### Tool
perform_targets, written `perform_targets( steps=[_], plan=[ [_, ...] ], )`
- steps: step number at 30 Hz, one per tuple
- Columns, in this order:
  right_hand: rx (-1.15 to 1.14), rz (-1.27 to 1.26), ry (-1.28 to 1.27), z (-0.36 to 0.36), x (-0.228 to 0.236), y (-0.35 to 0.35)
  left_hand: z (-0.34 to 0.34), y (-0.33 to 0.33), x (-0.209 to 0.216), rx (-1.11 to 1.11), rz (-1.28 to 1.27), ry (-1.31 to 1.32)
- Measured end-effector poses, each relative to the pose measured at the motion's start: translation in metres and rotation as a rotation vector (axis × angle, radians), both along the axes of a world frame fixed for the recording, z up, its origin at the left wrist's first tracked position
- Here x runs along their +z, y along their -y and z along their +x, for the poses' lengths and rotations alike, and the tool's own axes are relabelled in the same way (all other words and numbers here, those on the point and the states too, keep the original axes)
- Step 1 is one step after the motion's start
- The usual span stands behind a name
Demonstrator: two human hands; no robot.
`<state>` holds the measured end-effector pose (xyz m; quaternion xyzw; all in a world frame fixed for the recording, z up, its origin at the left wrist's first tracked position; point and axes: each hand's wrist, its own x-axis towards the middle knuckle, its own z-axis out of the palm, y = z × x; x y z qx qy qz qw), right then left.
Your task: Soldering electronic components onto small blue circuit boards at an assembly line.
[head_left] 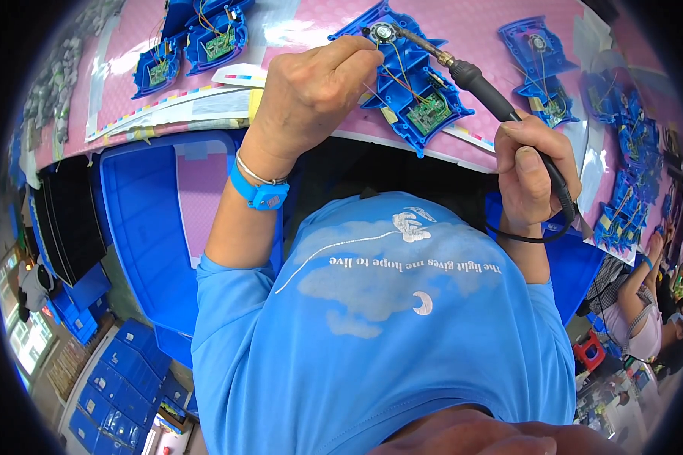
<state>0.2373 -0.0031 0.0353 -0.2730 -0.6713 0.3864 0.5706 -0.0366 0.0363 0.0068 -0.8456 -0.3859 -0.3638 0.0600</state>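
Note:
My right hand [535,167] is wrapped round the black handle of a soldering iron [478,85]. The iron slants up to the left, its metal tip at a round speaker [383,32] in a blue plastic housing [413,68]. Beside the speaker, my left hand [319,91] is closed in a pinch; whatever lies between its fingertips is too small to make out. Thin yellow and red wires run from near those fingertips to a green circuit board [429,114] at the housing's near end. A blue wrist band [259,189] circles my left wrist.
More blue housings with boards lie on the pink table [296,23] at the far left, such as one housing [218,45], and another housing [539,57] at right. Several are heaped farther right. A blue bin [144,220] stands below the table edge. Another person [645,326] sits at right.

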Motion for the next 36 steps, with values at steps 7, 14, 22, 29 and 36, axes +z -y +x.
perform_targets(
  steps=[7, 14, 22, 29, 36],
  plan=[
    [-0.039, -0.014, 0.002, 0.005, -0.005, 0.001, -0.001, -0.002, 0.001, -0.046, -0.050, 0.036],
    [-0.041, -0.025, -0.010, 0.004, -0.004, 0.002, -0.001, 0.000, 0.001, -0.070, -0.092, 0.102],
    [-0.040, 0.017, -0.036, 0.011, -0.003, -0.002, -0.010, 0.036, 0.011, -0.134, -0.283, 0.274],
    [-0.168, 0.010, -0.138, 0.017, 0.005, 0.004, 0.011, 0.025, 0.013, -0.126, -0.255, -0.018],
    [-0.203, 0.063, -0.192, 0.035, 0.008, 0.022, -0.048, -0.037, 0.040, -0.072, -0.177, -0.338]
  ],
)
